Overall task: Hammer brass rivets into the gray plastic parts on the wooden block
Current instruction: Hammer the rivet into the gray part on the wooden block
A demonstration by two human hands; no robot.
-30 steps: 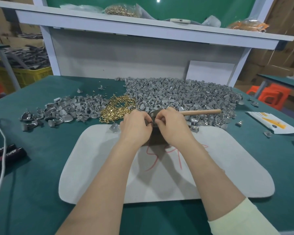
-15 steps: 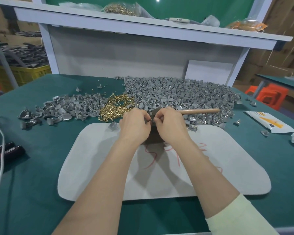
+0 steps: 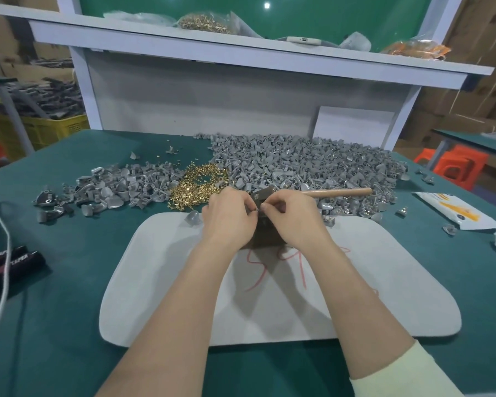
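My left hand (image 3: 229, 217) and my right hand (image 3: 292, 217) meet fingertip to fingertip over a dark wooden block (image 3: 265, 236) at the far edge of a grey mat (image 3: 184, 296). Both pinch a small gray plastic part (image 3: 257, 209) between them on top of the block; most of it is hidden by my fingers. A hammer lies just behind my hands, its metal head (image 3: 262, 194) by my fingertips and its wooden handle (image 3: 338, 192) pointing right. A heap of brass rivets (image 3: 198, 186) lies to the left of the hammer.
A large pile of gray plastic parts (image 3: 304, 164) covers the table behind, a smaller pile (image 3: 112, 190) to the left. One loose gray part (image 3: 194, 218) sits on the mat's corner. A white packet (image 3: 453, 210) lies right, black tape rolls (image 3: 12, 260) and a white cord (image 3: 3, 239) left.
My hands stay together over the block, with only small finger movements on the part. The view has shifted slightly.
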